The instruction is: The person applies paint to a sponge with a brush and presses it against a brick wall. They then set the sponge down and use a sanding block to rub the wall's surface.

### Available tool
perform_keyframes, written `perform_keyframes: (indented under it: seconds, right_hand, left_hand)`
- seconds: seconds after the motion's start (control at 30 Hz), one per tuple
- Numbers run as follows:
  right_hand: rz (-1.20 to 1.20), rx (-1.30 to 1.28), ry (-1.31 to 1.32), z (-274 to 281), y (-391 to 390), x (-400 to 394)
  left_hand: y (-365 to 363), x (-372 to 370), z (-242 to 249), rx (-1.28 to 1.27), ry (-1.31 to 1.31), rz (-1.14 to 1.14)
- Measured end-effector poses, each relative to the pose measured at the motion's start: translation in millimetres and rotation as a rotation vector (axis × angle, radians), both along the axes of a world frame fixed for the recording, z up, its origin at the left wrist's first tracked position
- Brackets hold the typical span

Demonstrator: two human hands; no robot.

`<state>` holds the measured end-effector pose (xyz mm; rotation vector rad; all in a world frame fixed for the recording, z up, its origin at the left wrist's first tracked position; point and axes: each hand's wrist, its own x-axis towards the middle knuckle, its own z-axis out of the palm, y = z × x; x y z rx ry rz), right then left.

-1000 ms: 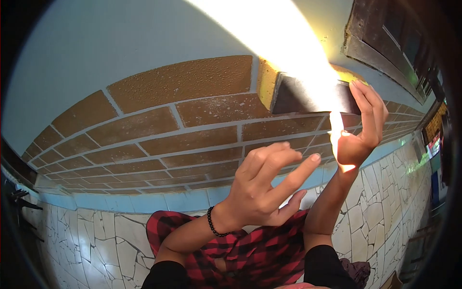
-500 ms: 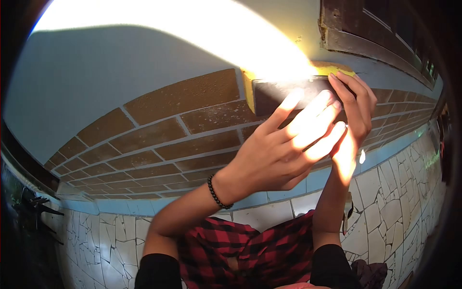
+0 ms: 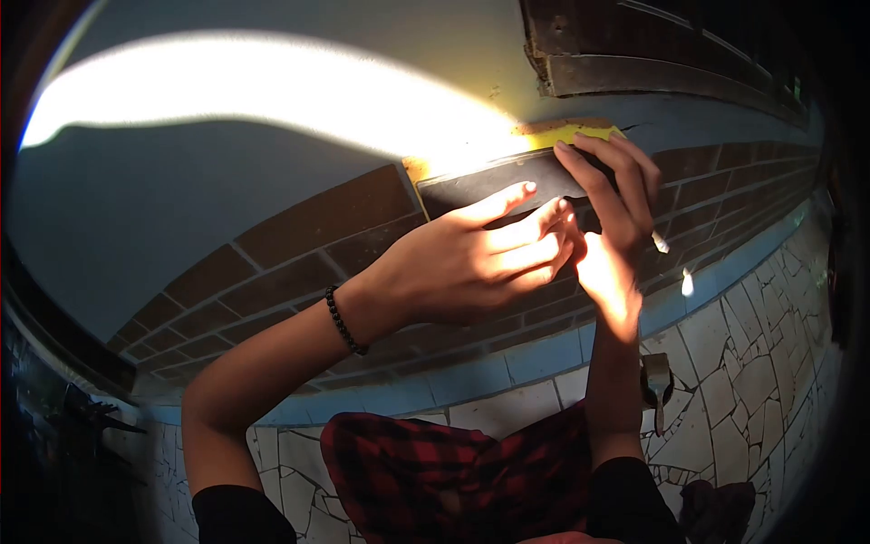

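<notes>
Head view. Both hands are raised against a wall faced with brown brick tiles [image 3: 299, 218].

A dark rectangular tile [image 3: 489, 186] is pressed flat on the wall at the top row of the brick facing, directly under a patch of yellow adhesive [image 3: 571, 134] and below the dark wooden window frame [image 3: 652, 54].

Right hand [image 3: 616, 218]: fingers curled over the tile's right end, fingertips [image 3: 580, 150] at its upper edge, thumb side beneath. Gripping the tile's end.

Left hand [image 3: 471, 258]: open, fingers extended and lying flat against the tile's lower part, pressing rather than grasping. Black bead bracelet [image 3: 343, 319] on that wrist.

Edges: the tile's left end meets the neighbouring brown brick with a narrow joint; its upper edge runs along the painted blue-grey wall [image 3: 163, 208], which is bare to the left. A strong sun stripe [image 3: 272, 91] crosses that paint.

Below the bricks runs a light blue band [image 3: 489, 372], then cracked-mosaic white tiling [image 3: 752, 363]. A small trowel-like tool [image 3: 657, 381] is near the right forearm. Red checked cloth [image 3: 453, 471] is at bottom.

No legible writing or labels.
</notes>
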<state>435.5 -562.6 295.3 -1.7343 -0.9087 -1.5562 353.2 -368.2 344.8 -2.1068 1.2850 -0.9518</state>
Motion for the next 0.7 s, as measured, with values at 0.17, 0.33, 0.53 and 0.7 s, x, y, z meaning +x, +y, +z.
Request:
perform_keyframes:
  seconds: [0.17,0.33,0.53,0.7]
  right_hand:
    - [0.036,0.022,0.024,0.8,-0.2,0.0]
    - [0.047,0.073,0.005,-2.2,3.7,5.5]
    - [0.055,0.090,-0.010,1.0,2.6,5.7]
    - [0.041,0.091,-0.040,-0.3,2.0,9.5]
  left_hand:
    - [0.4,3.6,7.8,0.039,-0.024,0.048]
    - [0.8,9.9,8.7,0.107,-0.146,0.147]
    - [-8.0,5.0,12.3,0.059,-0.104,0.228]
    - [-8.1,5.6,9.2,0.101,-0.174,0.262]
